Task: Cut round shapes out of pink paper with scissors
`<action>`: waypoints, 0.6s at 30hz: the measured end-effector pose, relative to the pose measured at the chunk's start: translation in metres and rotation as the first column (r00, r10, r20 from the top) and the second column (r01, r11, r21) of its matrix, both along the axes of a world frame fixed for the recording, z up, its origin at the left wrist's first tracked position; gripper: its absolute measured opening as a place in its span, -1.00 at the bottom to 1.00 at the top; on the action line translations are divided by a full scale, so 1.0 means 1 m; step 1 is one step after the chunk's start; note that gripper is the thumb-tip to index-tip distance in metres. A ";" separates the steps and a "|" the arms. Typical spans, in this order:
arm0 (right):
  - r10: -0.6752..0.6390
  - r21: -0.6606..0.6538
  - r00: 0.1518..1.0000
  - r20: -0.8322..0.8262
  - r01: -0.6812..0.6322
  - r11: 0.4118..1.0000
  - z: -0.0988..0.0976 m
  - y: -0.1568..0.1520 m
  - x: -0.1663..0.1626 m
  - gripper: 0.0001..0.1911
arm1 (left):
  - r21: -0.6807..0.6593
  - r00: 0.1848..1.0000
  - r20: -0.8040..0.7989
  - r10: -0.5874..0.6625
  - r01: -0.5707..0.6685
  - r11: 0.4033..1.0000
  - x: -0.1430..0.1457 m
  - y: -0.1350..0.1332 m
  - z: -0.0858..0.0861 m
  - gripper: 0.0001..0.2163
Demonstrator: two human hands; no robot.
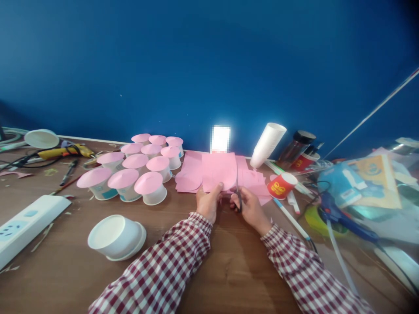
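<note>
Pink paper sits at the centre of our view: we hold one pink sheet (218, 168) by its near edge, over a loose pile of pink paper (190, 172) against the blue wall (183, 65). Our left hand (208, 203) has its grip clamped on that sheet, thumb on top. Our right hand (251, 206) has its grip closed around the handles of the scissors (240, 203), whose blades point away from us along the sheet's right edge; at this size we cannot quite tell whether they bite into the paper.

Left of the pile, twelve white cups (155, 195) stand in rows on the brown worktop (229, 261), each capped with a shallow pink cone (148, 182). Nearer to us, beside our left sleeve (163, 261), lies a white tub (114, 235), and farther left we see a power strip (29, 226) and a yellow glue gun (67, 151). To the right of the sheet leans a stack of white cups (268, 144), with a tilted red cup (282, 186) near our right hand and a blue glue gun (350, 220) beyond it.
</note>
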State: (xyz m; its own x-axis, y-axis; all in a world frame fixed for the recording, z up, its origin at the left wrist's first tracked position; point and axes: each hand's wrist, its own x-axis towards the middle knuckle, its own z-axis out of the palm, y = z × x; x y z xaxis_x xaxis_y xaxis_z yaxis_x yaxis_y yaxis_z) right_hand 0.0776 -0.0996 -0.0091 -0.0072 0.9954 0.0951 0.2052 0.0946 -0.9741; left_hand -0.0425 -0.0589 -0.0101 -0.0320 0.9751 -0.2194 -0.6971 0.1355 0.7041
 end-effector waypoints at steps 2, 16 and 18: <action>0.003 0.005 1.000 -0.006 -0.003 1.000 0.000 0.000 0.000 -0.68 | 0.000 1.000 0.000 0.005 -0.005 1.000 0.000 0.000 -0.001 -0.67; -0.012 0.012 1.000 0.013 0.012 1.000 0.001 0.000 -0.001 -0.68 | 0.006 1.000 0.007 0.008 -0.008 1.000 0.000 0.000 -0.001 -0.65; -0.010 0.009 1.000 0.004 0.010 1.000 0.002 0.000 -0.001 -0.68 | 0.008 1.000 0.007 0.005 -0.005 1.000 0.000 0.000 -0.001 -0.64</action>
State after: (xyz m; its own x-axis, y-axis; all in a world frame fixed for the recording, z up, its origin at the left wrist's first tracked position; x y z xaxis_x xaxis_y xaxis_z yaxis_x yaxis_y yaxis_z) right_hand 0.0768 -0.0995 -0.0072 0.0025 0.9946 0.1036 0.2103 0.1007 -0.9724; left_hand -0.0421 -0.0585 -0.0115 -0.0352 0.9768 -0.2113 -0.7027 0.1261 0.7002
